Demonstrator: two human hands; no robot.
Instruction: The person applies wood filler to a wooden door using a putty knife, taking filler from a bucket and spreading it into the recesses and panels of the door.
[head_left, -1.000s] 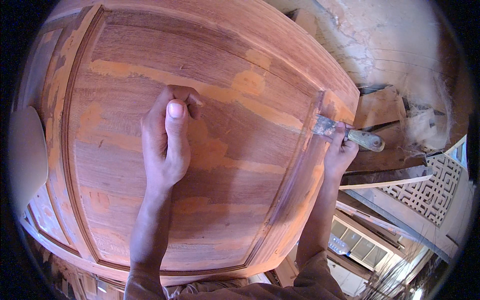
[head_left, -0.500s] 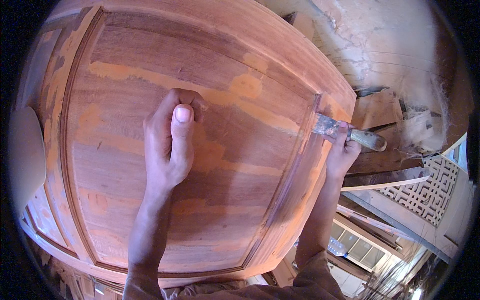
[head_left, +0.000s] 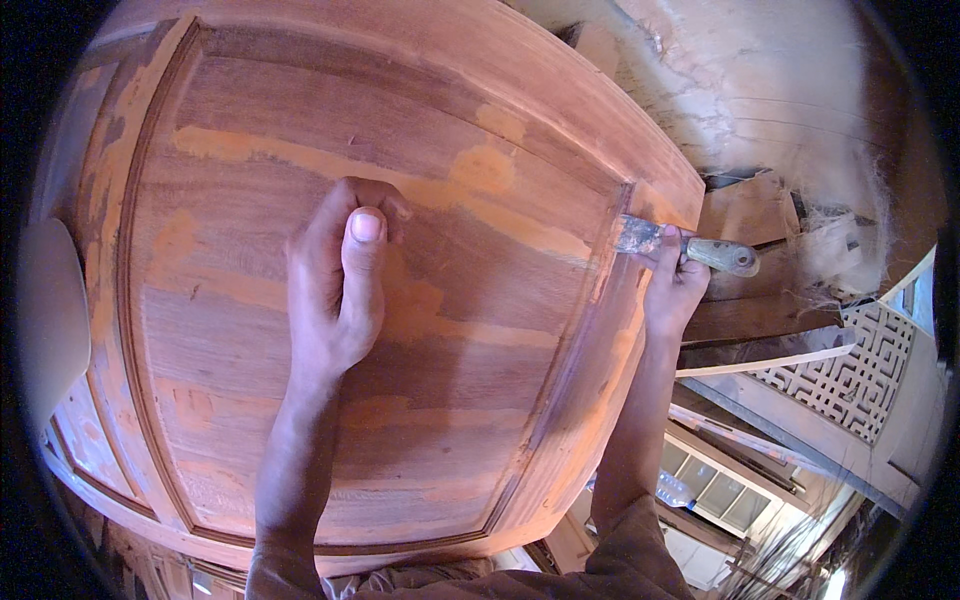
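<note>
Little has shifted over the last second: the left hand [head_left: 335, 290] has crept slightly toward the panel's middle, its thumb still laid flat, while the right hand [head_left: 672, 290] stays at the edge.

The left fingers are curled under and pressed to the wood, apparently around something small that I cannot make out; the thumb [head_left: 362, 250] points up the board. The right fingers are closed on the grey handle of a putty knife [head_left: 690, 248], its smeared blade lying on the right moulding of the wooden door panel [head_left: 250, 400] (which fills most of the view, blotched with pale orange filler [head_left: 480, 170]).

As I judge it, the blade could slip off the narrow moulding and gouge the groove, since it rests right at the rim. The left hand might also smear filler that is not yet dry, as it lies among the patches.

No labels or signs show. A clear plastic bottle [head_left: 672, 490] lies below the right forearm, beside a white lattice screen [head_left: 850, 360] and scrap boards [head_left: 750, 210].
</note>
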